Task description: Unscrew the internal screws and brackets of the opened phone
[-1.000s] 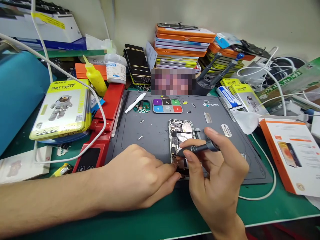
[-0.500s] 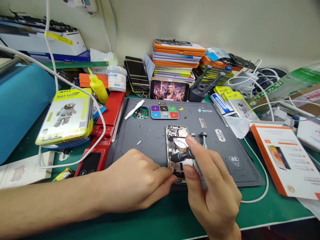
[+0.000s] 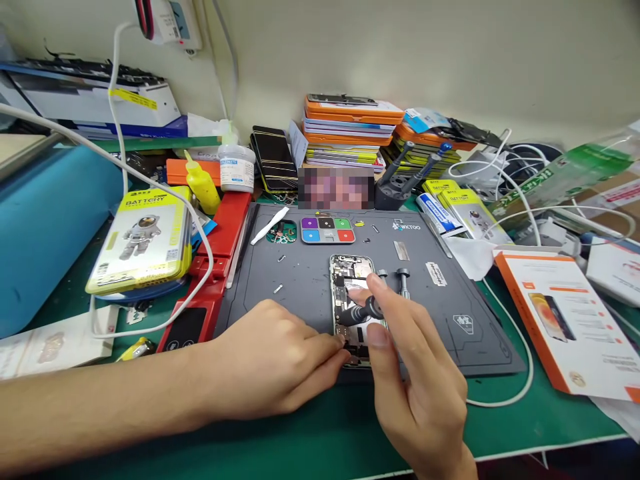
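An opened smartphone lies on the dark grey work mat, its circuit boards and inner parts exposed. My left hand is closed at the phone's lower left edge, fingers pressed together against the frame. Between the thumb and fingers of my right hand is a dark screwdriver, slanted over the phone's left side. Its tip is too small to make out. To the right of the phone, another screwdriver rests on the mat. Small metal brackets are scattered to the left.
A coloured magnetic tray, white pry tool and razor blade lie on the mat. Behind stands a screwdriver holder. Battery boxes and a red tool flank the left; an orange-white box sits right.
The camera view has shifted slightly. Both hands keep nearly the same place at the phone, and the screwdriver in my right hand leans a little differently.
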